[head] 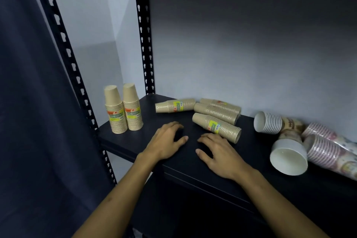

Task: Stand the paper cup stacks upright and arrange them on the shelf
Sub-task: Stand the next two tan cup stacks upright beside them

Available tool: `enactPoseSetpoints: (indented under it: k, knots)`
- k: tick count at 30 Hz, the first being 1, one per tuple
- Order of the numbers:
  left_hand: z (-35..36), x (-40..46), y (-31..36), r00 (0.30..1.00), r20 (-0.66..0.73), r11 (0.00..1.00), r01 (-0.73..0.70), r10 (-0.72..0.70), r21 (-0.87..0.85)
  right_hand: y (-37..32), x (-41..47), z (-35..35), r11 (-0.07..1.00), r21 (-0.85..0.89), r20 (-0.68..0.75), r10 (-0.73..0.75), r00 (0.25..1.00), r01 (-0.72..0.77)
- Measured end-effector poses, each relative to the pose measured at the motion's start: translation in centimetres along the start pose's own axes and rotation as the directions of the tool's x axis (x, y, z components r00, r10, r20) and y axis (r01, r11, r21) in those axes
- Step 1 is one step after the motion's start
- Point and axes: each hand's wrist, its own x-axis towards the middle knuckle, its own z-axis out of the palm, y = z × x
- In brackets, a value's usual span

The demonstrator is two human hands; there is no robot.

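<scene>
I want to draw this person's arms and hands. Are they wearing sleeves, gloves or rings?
No. Both forearms are bare as far as the picture shows. The left hand and the right hand wear no gloves, and no ring, watch or bracelet shows on the fingers or wrists.

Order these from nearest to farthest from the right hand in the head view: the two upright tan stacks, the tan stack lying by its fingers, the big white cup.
1. Lying tan stack, just beyond the right hand.
2. Big white cup, right.
3. Upright tan stacks, far left.
</scene>
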Motion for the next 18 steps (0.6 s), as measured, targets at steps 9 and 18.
enactPoseSetpoints:
  k: [9,18]
  knots:
    - [0.9,-0.1,-0.5,0.998,0.019,0.988,-0.056,0.054,0.146,-0.5,0.0,0.0,0.998,0.029,-0.031,0.05,0.998,-0.049]
    - [1.6,0.1,-1.3,0.995,0.016,0.983,-0.102,0.101,0.155,-1.2,-0.3,-0.2,0.988,-0.024,-0.095,0.15,0.984,-0.153]
